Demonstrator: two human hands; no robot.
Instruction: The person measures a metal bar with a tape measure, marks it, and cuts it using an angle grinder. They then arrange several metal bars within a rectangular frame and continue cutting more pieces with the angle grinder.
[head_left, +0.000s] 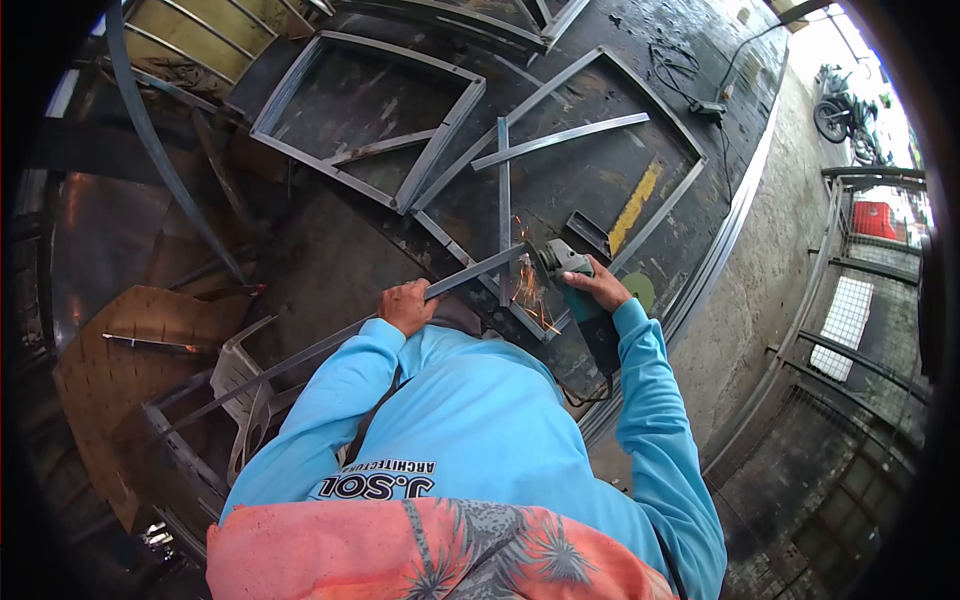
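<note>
My left hand (407,306) is closed around a long square metal tube (470,273) that runs from the lower left up to the work surface. In my right hand (603,287) is an angle grinder (592,322), gripped around its body. The grinder's disc meets the tube's far end, and orange sparks (530,285) spray downward from there. Under that end lie a thin upright metal bar (504,200) and the corner of a welded metal frame (688,182). A short channel piece (588,232) rests just beyond the grinder.
A second metal frame (290,90) lies at the upper left of the dark work table (590,30). A loose bar (560,140) crosses the nearer frame. A yellow strip (635,208) and a green disc (638,292) are at right. A plastic chair (240,370) stands at left.
</note>
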